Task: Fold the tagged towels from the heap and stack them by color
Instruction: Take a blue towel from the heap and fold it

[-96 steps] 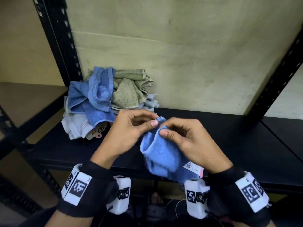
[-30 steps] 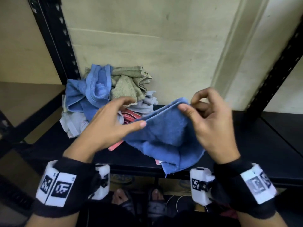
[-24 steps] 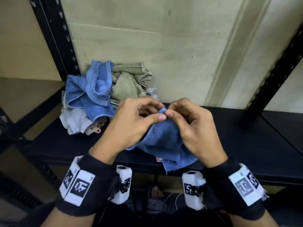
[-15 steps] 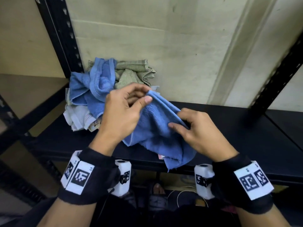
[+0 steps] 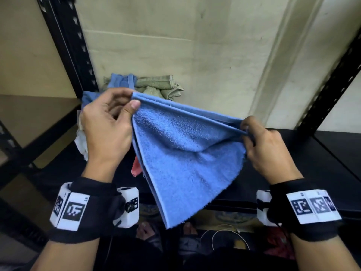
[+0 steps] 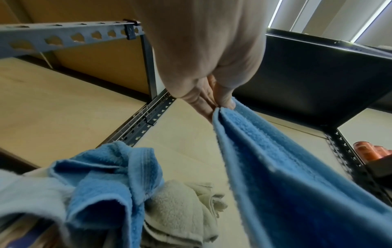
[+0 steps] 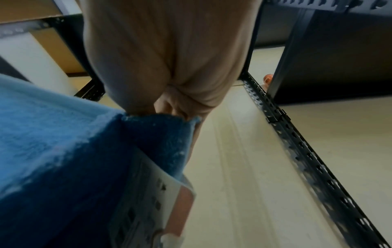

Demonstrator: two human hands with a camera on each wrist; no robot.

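A blue towel (image 5: 185, 159) hangs doubled in the air between my hands, above the black shelf (image 5: 293, 173). My left hand (image 5: 109, 122) pinches its upper left corner between thumb and fingers (image 6: 222, 99). My right hand (image 5: 267, 149) pinches the upper right corner (image 7: 161, 117). The top edge is stretched taut, sloping down to the right. A white and pink tag (image 7: 155, 201) hangs from the towel under my right hand. Behind my left hand sits the heap (image 5: 156, 85) of blue, olive and white towels (image 6: 106, 181).
Black perforated uprights (image 5: 68, 45) stand left and right (image 5: 332, 75) of the bay, with a cream wall behind. A wooden shelf (image 5: 29, 114) lies to the left. A red cloth (image 5: 135, 169) peeks out below my left hand.
My hands have moved apart and lifted, pulling the bunched blue towel out into a taut doubled sheet held by its two upper corners.
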